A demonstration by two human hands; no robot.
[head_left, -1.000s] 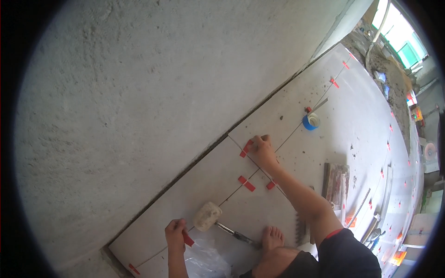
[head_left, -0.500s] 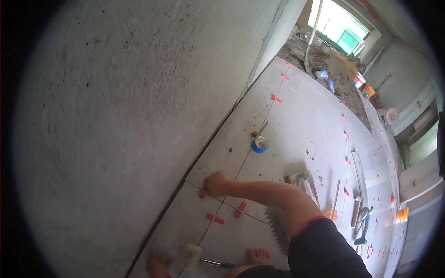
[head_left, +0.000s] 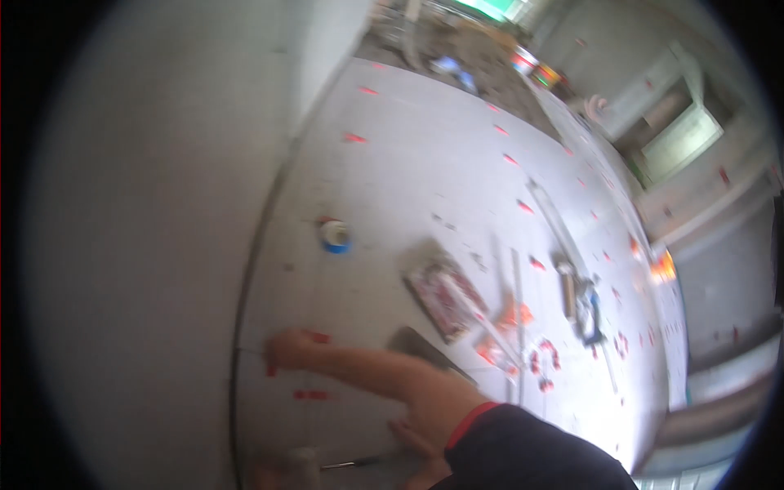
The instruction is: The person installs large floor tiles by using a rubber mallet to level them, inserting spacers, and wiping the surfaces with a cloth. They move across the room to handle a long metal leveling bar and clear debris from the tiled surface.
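My right hand (head_left: pixel 290 351) reaches in from the lower right and is closed at a tile joint near the wall. A red tile-levelling wedge (head_left: pixel 271 369) pokes out below its fingers. More red wedges (head_left: pixel 310 395) sit along the joints beside it. At the lower edge my left hand (head_left: pixel 268 472) is smeared by motion, its fingers unreadable. Close by it lies a mallet with a pale head (head_left: pixel 305 465) and a dark handle. A bare foot (head_left: pixel 404 431) rests on the tiles under my right arm.
Large pale floor tiles (head_left: pixel 425 163) run along the grey wall (head_left: pixel 155 245). A blue-and-white tape roll (head_left: pixel 336 235), a mortar-smeared flat tool (head_left: pixel 445 290), an orange bag (head_left: pixel 498 335) and a blue-handled tool (head_left: pixel 590 314) lie on them. Mortar (head_left: pixel 482 41) is heaped at the far end.
The view has swung right, so the wall and floor shift left and the picture blurs. More tools at the right show. My right hand remains at the same joint.
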